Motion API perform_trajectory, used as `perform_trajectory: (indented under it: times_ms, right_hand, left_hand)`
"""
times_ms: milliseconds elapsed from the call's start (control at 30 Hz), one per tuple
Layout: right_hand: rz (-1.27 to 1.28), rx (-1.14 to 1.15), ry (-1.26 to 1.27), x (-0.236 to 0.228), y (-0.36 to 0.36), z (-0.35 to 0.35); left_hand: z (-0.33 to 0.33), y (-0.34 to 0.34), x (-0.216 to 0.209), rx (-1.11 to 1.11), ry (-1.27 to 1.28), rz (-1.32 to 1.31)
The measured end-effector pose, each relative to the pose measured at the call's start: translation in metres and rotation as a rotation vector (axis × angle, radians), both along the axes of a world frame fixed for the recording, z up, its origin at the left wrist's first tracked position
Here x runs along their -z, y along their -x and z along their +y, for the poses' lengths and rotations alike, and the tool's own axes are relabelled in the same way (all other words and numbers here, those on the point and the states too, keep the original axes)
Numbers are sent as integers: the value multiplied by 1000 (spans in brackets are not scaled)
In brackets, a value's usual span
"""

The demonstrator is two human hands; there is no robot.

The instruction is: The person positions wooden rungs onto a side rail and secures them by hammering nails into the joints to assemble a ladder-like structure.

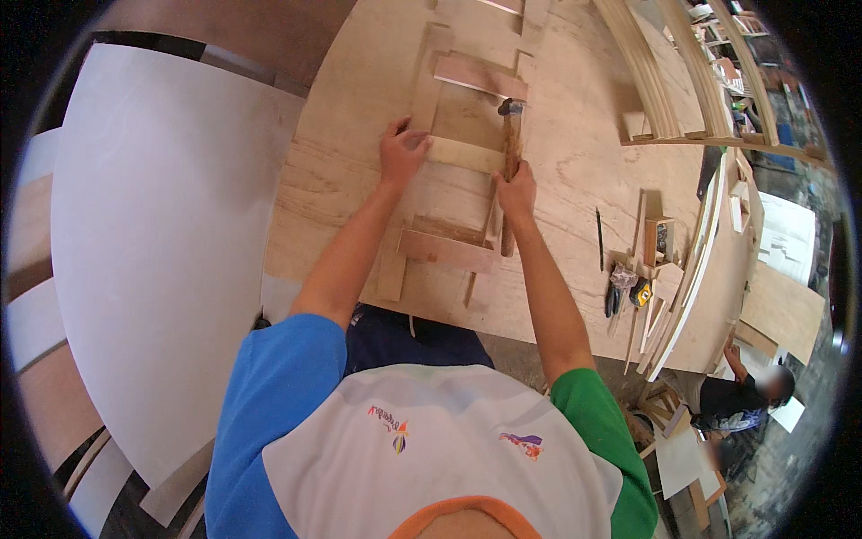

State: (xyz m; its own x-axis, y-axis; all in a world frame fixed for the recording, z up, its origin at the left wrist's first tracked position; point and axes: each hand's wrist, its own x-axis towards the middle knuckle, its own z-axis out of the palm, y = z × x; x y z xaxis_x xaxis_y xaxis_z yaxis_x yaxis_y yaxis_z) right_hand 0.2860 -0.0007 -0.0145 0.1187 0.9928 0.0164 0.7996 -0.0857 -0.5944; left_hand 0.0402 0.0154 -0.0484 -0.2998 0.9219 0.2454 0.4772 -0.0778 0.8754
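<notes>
- The left hand [401,153] lies flat, fingers spread, on the left rail of a wooden frame [449,193], holding nothing.
- The right hand [518,190] has its grip closed round the wooden handle of a hammer [511,135], whose metal head sits near a cross slat [480,76].
- The frame lies flat on a plywood worktop [575,135], straight ahead of the person.
- Pliers [618,287] and a pencil [600,238] lie to the right, well apart.
- Another person [750,395] crouches on the floor at lower right.
</notes>
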Motion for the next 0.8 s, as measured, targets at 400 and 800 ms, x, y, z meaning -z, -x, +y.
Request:
perform_trajectory:
  times_ms: [400,800]
  right_hand:
    - [-39,39,146,-20,8,2]
    - [-95,-22,85,-11,0,4]
  left_hand:
    - [-20,-8,-9,-91,108,-27]
    - [-47,-18,-27,-107,75,188]
